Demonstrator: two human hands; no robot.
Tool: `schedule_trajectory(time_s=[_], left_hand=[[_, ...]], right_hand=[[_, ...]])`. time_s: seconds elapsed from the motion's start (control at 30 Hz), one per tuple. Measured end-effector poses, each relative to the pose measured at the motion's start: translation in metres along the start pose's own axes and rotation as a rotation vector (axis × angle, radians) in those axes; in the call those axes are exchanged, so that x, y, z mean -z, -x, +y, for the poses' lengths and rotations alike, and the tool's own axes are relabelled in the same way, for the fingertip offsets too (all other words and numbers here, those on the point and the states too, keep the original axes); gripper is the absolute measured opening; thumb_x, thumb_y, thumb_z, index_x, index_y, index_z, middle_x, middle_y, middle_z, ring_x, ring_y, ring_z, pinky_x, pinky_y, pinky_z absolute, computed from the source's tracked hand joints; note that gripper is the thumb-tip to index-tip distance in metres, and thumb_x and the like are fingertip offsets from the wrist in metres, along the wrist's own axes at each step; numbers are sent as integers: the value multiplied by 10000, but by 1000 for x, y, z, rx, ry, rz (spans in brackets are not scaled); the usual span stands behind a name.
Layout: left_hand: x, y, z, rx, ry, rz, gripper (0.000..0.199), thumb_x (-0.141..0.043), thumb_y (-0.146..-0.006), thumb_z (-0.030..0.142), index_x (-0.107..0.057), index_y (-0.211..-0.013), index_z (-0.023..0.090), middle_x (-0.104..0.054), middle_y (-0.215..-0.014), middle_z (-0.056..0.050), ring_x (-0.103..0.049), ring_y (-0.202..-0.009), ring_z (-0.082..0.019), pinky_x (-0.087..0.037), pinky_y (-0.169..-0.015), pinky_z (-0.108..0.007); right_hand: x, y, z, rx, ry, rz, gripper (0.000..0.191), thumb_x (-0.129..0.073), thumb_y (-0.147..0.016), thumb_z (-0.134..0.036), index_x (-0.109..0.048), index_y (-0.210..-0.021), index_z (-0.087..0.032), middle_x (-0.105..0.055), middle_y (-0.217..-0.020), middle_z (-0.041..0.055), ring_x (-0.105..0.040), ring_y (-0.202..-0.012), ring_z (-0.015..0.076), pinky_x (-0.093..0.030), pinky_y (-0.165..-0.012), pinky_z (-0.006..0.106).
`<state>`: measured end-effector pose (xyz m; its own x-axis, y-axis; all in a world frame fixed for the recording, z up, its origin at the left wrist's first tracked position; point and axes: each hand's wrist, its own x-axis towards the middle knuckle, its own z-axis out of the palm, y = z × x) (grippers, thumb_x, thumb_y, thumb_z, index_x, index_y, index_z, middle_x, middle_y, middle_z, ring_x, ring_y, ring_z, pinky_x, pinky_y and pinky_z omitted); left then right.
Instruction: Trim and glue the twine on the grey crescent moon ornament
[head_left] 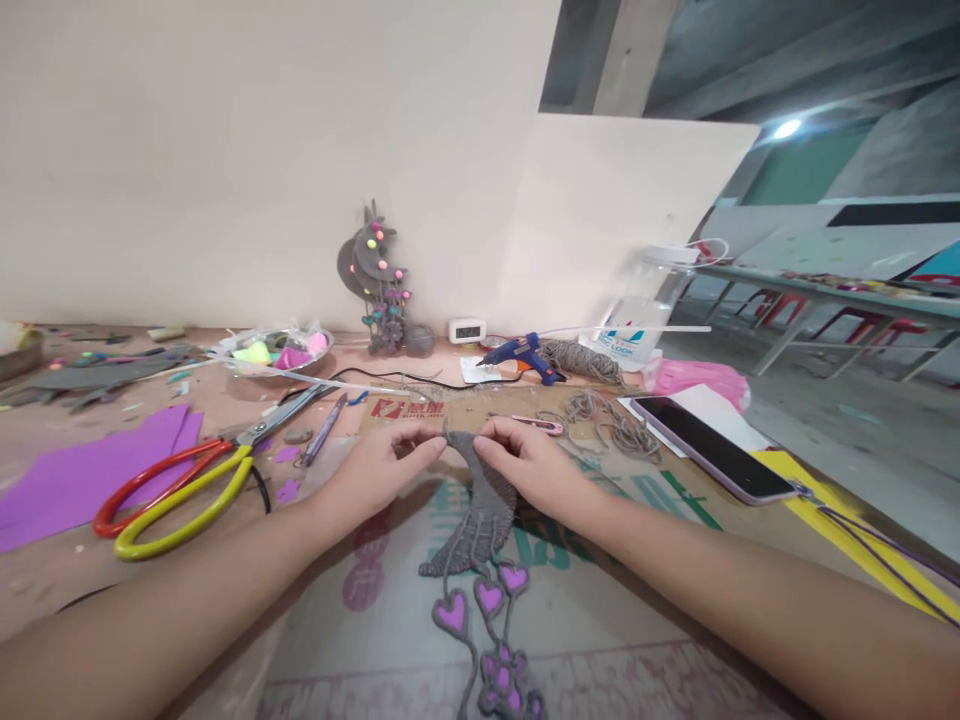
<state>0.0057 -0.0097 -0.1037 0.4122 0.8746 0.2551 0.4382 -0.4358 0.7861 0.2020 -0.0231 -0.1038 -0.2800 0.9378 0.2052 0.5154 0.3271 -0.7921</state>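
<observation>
A grey yarn-wrapped crescent [487,505] lies on the cardboard in front of me. Purple hearts [451,612] edged in grey yarn hang from its lower side. Below them is a grey and purple bear-like shape [502,680], cut off by the frame's bottom edge. My left hand [397,455] pinches the thin upper tip of the crescent between thumb and forefinger. On the other side, my right hand [529,460] grips the crescent's upper right edge, thumb on top. Its other fingers are partly hidden.
Large scissors [180,490], purple sheets [97,475] and a pen [324,430] lie left. Behind are a glue gun [523,355], a finished-looking moon ornament [375,270], a foil bowl [277,355] and yarn [581,362]. A phone [716,450] sits right.
</observation>
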Motion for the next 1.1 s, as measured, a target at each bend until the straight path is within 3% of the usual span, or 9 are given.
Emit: schedule_trajectory(time_s=[0.43,0.73,0.97,1.1], left_hand=[[-1,-1,0,-12,-64,-38,261,-458,-847,356,-552,-682,176,-528,-650,21,-508,-657,-147,-392,-593,-247],[-3,-1,1,17,-80,-37,266,-462,-852,334,-549,-663,169,-531,-631,25,-510,-646,-140,-384,-601,-233],[0,1,-1,-35,17,-20,301,-426,-882,350,-655,-801,173,-685,-832,-22,-601,-844,-185,-443,-769,-256],[-3,-1,-9,90,240,97,424,-346,-900,449,-654,-961,166,-687,-877,-54,-618,-859,-195,-464,-778,-281]], right_hand=[[-1,1,-2,14,96,-33,198,-452,-847,-291,-549,-730,-163,-538,-650,-13,-482,-610,118,-353,-543,224],[-1,1,-1,23,115,-24,181,-463,-841,-273,-550,-728,-160,-535,-651,-15,-477,-613,115,-343,-546,222],[0,1,-1,-1,40,-21,203,-449,-855,-293,-532,-720,-165,-505,-645,-19,-462,-606,113,-330,-538,220],[2,1,-3,-30,-11,-15,197,-452,-853,-301,-519,-724,-168,-500,-651,-19,-456,-602,113,-334,-535,219]])
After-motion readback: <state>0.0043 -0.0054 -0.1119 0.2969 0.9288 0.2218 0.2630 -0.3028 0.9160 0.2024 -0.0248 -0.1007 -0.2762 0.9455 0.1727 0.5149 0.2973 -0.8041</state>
